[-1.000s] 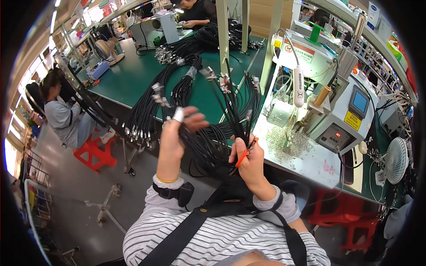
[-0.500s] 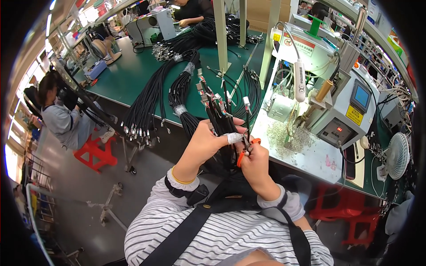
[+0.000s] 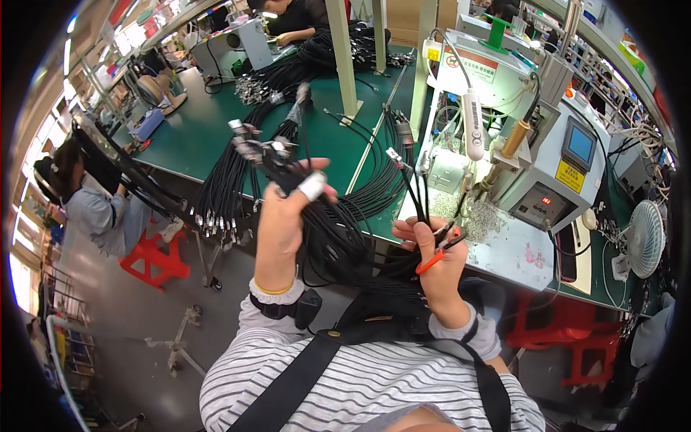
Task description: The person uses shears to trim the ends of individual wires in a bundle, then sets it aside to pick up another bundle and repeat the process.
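Note:
My left hand (image 3: 279, 234) is closed round a thick bundle of black cables (image 3: 331, 234), its thumb wearing a white wrapping. Blurred metal connectors stick out above that hand. To the right, my right hand (image 3: 446, 277) grips a few separate black cables (image 3: 419, 194) between thumb and fingers. Silver connectors (image 3: 394, 155) tip some of their upper ends. A small cutting tool with orange handles (image 3: 430, 263) rests in the same hand; its blades are mostly hidden. The lower cables of the bundle hang over my lap.
More cable bundles (image 3: 237, 169) lie across the green table (image 3: 198, 111), some hanging over its edge. A machine with a small screen (image 3: 578, 144) stands right, by a pile of tiny metal pieces (image 3: 484, 219). Also around are a fan (image 3: 646, 245), red stools (image 3: 155, 259) and a seated person (image 3: 93, 198).
My hands have drawn apart: the left went left and up with the bundle, the right went right with a few cables and the orange-handled tool.

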Action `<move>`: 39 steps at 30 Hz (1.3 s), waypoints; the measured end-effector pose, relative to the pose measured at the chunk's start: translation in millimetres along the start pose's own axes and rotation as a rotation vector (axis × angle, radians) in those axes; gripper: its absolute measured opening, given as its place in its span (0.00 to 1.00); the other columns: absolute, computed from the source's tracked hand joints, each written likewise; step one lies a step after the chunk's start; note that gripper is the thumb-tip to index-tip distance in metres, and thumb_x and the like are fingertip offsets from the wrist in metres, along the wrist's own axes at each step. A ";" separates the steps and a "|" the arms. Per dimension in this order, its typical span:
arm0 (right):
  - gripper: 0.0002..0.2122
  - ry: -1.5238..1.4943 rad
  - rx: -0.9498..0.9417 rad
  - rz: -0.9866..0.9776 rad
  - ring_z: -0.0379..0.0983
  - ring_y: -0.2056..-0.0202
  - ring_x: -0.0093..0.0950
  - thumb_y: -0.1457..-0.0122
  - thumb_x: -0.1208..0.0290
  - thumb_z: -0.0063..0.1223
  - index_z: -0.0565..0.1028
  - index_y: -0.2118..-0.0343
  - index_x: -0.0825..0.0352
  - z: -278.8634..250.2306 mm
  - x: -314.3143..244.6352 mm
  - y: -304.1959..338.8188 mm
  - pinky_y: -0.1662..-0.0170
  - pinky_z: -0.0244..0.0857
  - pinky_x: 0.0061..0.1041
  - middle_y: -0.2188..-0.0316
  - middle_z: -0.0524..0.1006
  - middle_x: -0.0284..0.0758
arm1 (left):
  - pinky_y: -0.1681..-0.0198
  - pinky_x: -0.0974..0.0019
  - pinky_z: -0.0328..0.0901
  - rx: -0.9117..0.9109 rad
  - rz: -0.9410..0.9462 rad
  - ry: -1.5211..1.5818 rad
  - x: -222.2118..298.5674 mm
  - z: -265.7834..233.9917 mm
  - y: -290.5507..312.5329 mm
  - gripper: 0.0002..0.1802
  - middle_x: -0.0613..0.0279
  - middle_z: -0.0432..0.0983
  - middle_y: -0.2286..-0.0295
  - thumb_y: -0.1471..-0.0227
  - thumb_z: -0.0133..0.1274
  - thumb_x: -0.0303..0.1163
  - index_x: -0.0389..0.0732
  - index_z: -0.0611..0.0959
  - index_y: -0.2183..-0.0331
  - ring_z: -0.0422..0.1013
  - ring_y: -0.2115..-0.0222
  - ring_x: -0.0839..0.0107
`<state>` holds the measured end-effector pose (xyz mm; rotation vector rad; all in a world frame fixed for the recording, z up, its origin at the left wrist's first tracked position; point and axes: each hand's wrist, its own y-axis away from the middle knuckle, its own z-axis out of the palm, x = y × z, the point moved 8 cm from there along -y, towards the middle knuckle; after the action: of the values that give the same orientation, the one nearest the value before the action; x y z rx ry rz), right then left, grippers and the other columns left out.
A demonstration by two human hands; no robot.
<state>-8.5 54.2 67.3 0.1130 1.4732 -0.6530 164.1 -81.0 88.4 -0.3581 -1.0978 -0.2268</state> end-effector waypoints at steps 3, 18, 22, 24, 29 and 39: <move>0.09 0.029 -0.021 0.012 0.73 0.71 0.22 0.44 0.72 0.44 0.70 0.65 0.73 4.0 3.2 3.4 0.71 0.65 0.16 0.74 0.75 0.35 | 0.66 0.72 0.64 -0.421 -0.213 0.039 -33.8 53.5 14.7 0.12 0.59 0.75 0.73 0.53 0.47 0.25 0.34 0.74 0.63 0.71 0.70 0.73; 0.08 0.187 -0.112 0.074 0.58 0.81 0.14 0.45 0.71 0.46 0.71 0.75 0.72 3.9 27.1 6.1 0.79 0.53 0.17 0.85 0.67 0.25 | 0.61 0.69 0.65 -0.416 -0.275 -0.014 -51.1 96.0 27.4 0.16 0.57 0.73 0.67 0.53 0.50 0.28 0.33 0.72 0.61 0.70 0.65 0.70; 0.08 0.312 -0.219 0.175 0.58 0.83 0.18 0.46 0.72 0.47 0.70 0.76 0.72 3.4 33.5 7.9 0.80 0.53 0.19 0.86 0.67 0.28 | 0.63 0.67 0.66 -0.428 -0.297 0.043 -61.0 97.8 27.8 0.14 0.57 0.73 0.69 0.53 0.50 0.27 0.33 0.72 0.62 0.71 0.67 0.69; 0.06 0.470 -0.196 0.048 0.61 0.84 0.23 0.48 0.74 0.49 0.71 0.75 0.72 0.2 15.4 8.2 0.79 0.55 0.19 0.86 0.69 0.33 | 0.64 0.67 0.66 -0.424 -0.312 0.065 -67.5 94.4 26.4 0.13 0.57 0.73 0.69 0.53 0.50 0.27 0.33 0.72 0.63 0.71 0.68 0.69; 0.04 0.690 -0.231 -0.029 0.68 0.80 0.33 0.54 0.79 0.51 0.72 0.74 0.72 -31.5 19.8 23.9 0.75 0.62 0.21 0.83 0.70 0.42 | 0.69 0.68 0.66 -0.428 -0.223 0.348 -52.8 82.3 5.4 0.12 0.57 0.72 0.75 0.53 0.48 0.26 0.32 0.72 0.64 0.71 0.72 0.69; 0.03 0.210 -0.099 0.493 0.71 0.76 0.21 0.57 0.82 0.53 0.73 0.76 0.73 -88.6 40.6 40.7 0.72 0.64 0.19 0.81 0.74 0.37 | 0.70 0.72 0.65 -0.687 -0.613 -0.115 -126.6 107.4 57.2 0.12 0.62 0.73 0.78 0.53 0.50 0.28 0.33 0.74 0.64 0.69 0.75 0.74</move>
<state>-69.1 114.4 5.1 0.4628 1.5963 -0.1705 39.8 14.0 8.8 -0.6405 -1.2004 -1.1542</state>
